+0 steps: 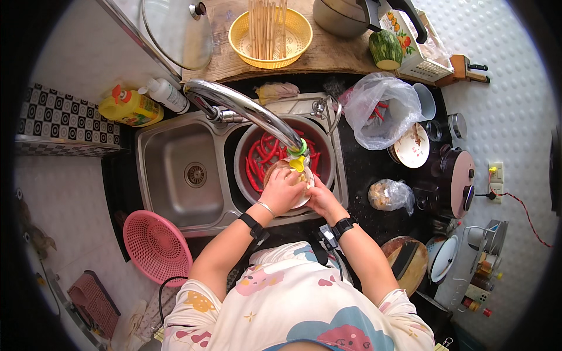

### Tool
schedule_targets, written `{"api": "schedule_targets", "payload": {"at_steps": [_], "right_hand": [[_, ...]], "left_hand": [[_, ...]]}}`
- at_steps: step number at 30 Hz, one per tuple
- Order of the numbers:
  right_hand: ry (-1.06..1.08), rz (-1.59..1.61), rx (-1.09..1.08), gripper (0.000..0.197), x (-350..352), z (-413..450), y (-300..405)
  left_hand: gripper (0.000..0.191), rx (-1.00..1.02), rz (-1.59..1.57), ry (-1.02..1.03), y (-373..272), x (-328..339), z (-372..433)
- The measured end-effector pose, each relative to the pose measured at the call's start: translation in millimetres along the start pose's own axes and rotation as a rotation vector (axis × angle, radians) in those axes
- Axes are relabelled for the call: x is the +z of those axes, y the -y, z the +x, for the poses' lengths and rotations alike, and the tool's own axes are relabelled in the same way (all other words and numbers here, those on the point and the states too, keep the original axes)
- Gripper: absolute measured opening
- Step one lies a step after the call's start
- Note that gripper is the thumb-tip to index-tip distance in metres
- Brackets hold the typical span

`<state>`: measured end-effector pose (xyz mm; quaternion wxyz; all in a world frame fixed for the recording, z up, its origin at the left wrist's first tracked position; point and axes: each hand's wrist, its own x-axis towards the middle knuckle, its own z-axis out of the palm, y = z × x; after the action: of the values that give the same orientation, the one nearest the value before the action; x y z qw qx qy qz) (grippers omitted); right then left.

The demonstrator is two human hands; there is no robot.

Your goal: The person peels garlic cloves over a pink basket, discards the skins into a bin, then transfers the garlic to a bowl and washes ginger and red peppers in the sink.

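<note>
Both hands are over a round metal basin (239, 160) of red chili peppers (268, 151) in the right sink bowl. My right hand (322, 199) grips the right rim of a small bowl (308, 175) under the yellow-tipped faucet (297, 163). Across the bowl's near left side lies my left hand (285, 191), its fingers at pale pieces inside that look like garlic cloves. My fingers partly hide the bowl and its contents; whether the left fingers pinch a piece is not clear.
The left sink bowl (175, 153) has a drain. A pink plastic colander (158, 248) stands at the lower left. On the right counter are a plastic bag with chilies (382, 109), stacked bowls (412, 147), a small bagged item (388, 195) and an electric cooker (456, 184).
</note>
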<state>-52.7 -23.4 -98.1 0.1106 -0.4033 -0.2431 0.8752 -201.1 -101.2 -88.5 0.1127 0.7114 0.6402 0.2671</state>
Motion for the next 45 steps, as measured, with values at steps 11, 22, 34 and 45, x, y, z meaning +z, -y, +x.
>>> {"api": "schedule_targets", "payload": {"at_steps": [11, 22, 34, 45], "right_hand": [[-0.075, 0.134, -0.065, 0.069, 0, 17, 13], [-0.113, 0.148, -0.076, 0.072, -9, 18, 13], [-0.131, 0.217, -0.120, 0.075, -32, 10, 15], [-0.125, 0.238, -0.157, 0.069, -37, 7, 16]], "left_hand": [[0.026, -0.179, 0.070, -0.316, 34, -45, 16], [0.046, -0.390, 0.604, 0.156, 125, -56, 52], [0.043, -0.335, 0.651, 0.083, 128, -54, 54], [0.046, -0.426, 0.733, 0.204, 117, -74, 60]]}}
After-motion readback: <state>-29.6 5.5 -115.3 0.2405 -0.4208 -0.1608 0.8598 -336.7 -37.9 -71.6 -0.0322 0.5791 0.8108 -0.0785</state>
